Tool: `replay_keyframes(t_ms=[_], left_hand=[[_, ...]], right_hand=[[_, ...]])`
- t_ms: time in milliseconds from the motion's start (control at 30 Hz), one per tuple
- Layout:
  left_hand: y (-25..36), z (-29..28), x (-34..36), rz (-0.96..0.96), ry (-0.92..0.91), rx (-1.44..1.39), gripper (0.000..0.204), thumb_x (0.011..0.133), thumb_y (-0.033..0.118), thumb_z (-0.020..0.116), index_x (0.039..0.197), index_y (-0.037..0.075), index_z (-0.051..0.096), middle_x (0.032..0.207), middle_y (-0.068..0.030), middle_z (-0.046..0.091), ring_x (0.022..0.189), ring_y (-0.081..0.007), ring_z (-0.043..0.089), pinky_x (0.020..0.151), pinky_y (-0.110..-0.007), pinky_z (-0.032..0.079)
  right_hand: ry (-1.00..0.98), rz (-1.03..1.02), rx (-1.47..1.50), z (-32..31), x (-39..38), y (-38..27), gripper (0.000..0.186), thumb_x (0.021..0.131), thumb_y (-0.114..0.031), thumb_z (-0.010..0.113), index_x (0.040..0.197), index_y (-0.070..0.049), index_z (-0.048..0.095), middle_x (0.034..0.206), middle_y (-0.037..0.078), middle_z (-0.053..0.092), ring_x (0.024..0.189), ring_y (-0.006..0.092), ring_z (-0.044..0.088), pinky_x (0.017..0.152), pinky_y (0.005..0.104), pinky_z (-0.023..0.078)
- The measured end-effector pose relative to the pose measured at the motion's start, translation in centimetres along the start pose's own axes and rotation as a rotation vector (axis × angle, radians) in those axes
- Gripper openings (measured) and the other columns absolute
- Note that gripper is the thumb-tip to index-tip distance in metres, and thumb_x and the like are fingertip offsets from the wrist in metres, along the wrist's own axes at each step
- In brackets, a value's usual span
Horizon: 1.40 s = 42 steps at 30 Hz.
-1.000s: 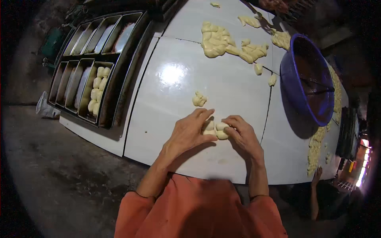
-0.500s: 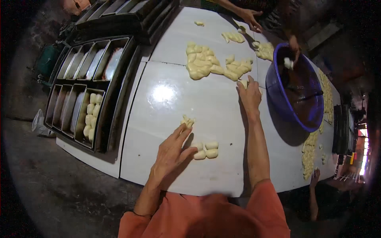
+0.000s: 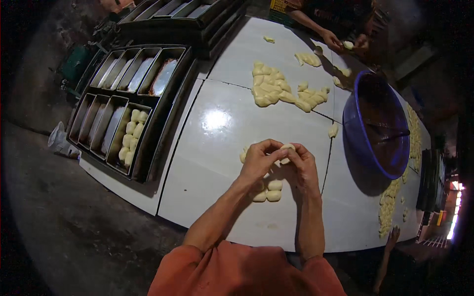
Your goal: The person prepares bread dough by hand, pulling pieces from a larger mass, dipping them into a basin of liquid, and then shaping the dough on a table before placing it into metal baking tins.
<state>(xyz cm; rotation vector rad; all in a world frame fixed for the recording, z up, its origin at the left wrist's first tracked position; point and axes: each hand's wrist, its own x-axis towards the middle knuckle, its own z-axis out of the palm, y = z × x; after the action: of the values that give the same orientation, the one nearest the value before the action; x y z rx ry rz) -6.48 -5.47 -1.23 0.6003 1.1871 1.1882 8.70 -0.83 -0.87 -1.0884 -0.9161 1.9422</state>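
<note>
My left hand (image 3: pixel 261 162) and my right hand (image 3: pixel 304 167) meet near the middle of the table, thumbs and fingers pinched around a pale dough piece (image 3: pixel 288 147). Just below them, several smooth dough pieces (image 3: pixel 274 196) sit grouped together on the white tiles (image 3: pixel 187 167). A loose dough lump (image 3: pixel 243 154) lies beside my left hand, partly hidden by it. Farther up are a flat cluster of cut dough (image 3: pixel 266 85), a second cluster (image 3: pixel 311 98) and a single piece (image 3: pixel 333 129) right of my hands.
Black metal loaf pans (image 3: pixel 157 101) stand at left, one compartment holding dough balls (image 3: pixel 130 138); more pans (image 3: pixel 175 27) sit behind. A purple tub (image 3: pixel 353 135) with brown contents stands right, beside dough strips (image 3: pixel 387 207). Co-workers' hands show at the far edge (image 3: pixel 331 40) and lower right (image 3: pixel 393 236).
My right hand has come back from the far dough with a piece, and my left hand has risen to join it. A co-worker's hand has left the space over the tub.
</note>
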Motion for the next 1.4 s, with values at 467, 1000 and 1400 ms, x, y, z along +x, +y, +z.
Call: replay_keyframes(t_ms=[467,1000,1400], left_hand=[[-4.5,7.2,-0.1,0.556,-0.088,-0.039,0.083,0.087,0.045,0.078,0.147,-0.001,0.045,0.124,-0.0104,0.065,0.113,-0.0161,0.06,0.103,-0.032,0.046],[0.6,4.0,-1.2,0.154,-0.092,0.427,0.039,0.097,0.024,0.069,0.128,0.001,0.064,0.113,-0.0152,0.072,0.101,-0.0241,0.071,0.087,-0.035,0.057],[-0.1,6.1,-0.3,0.14,-0.235,0.361,0.038,0.099,0.026,0.064,0.127,0.001,0.064,0.113,-0.0143,0.072,0.1,-0.0226,0.07,0.084,-0.033,0.054]], right_hand=[[-0.043,-0.222,0.349,0.7,-4.6,-2.6,0.022,0.096,-0.018,0.069,0.109,-0.004,0.058,0.096,0.005,0.065,0.082,0.0118,0.065,0.068,0.0245,0.054],[0.323,-0.111,-1.261,-27.5,6.7,-18.6,0.022,0.097,-0.027,0.064,0.105,-0.006,0.064,0.096,0.005,0.065,0.088,0.0191,0.062,0.083,0.0348,0.05],[0.281,-0.359,-0.332,-16.2,-0.1,-18.9,0.017,0.101,-0.024,0.062,0.109,-0.01,0.057,0.089,0.004,0.064,0.078,0.0134,0.065,0.063,0.0261,0.054]])
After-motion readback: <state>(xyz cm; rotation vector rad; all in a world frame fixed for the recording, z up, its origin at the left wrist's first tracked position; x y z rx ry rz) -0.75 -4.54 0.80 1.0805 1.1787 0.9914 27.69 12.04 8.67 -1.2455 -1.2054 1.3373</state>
